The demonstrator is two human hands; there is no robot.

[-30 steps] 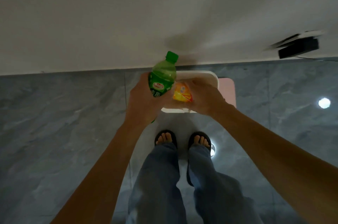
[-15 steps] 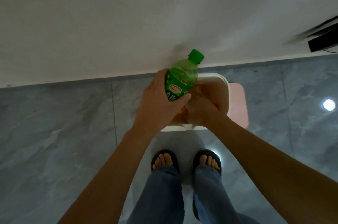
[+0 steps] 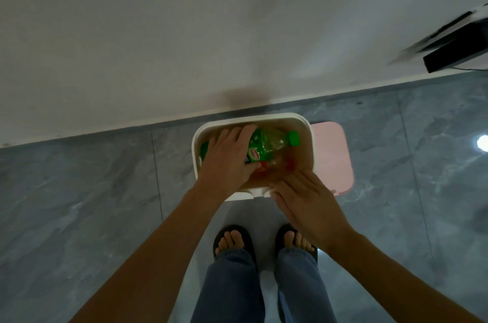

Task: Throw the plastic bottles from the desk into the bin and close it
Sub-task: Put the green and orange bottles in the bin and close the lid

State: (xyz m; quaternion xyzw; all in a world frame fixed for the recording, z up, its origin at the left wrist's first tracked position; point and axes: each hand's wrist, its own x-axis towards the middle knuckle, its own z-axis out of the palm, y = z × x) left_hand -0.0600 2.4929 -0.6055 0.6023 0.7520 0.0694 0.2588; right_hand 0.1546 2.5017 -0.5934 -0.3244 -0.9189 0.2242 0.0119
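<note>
A white bin (image 3: 196,148) stands open on the grey floor against the wall, its pink lid (image 3: 332,156) swung out to the right. A green plastic bottle (image 3: 266,144) with a green cap lies sideways inside the bin mouth. My left hand (image 3: 224,161) rests on top of it, fingers spread over its body. Beneath it a second bottle (image 3: 280,164) with red and orange on it is dimly visible in the bin. My right hand (image 3: 303,198) hovers over the bin's near rim, fingers apart, holding nothing.
My feet in black sandals (image 3: 232,240) stand just in front of the bin. A white wall (image 3: 184,32) runs behind it. A black and white object (image 3: 454,50) juts from the wall at upper right. Grey tile floor (image 3: 79,204) surrounds the bin.
Both hands went down to the bin. The orange-labelled bottle left my right hand and lies inside. The green bottle tipped from upright to sideways in the bin mouth.
</note>
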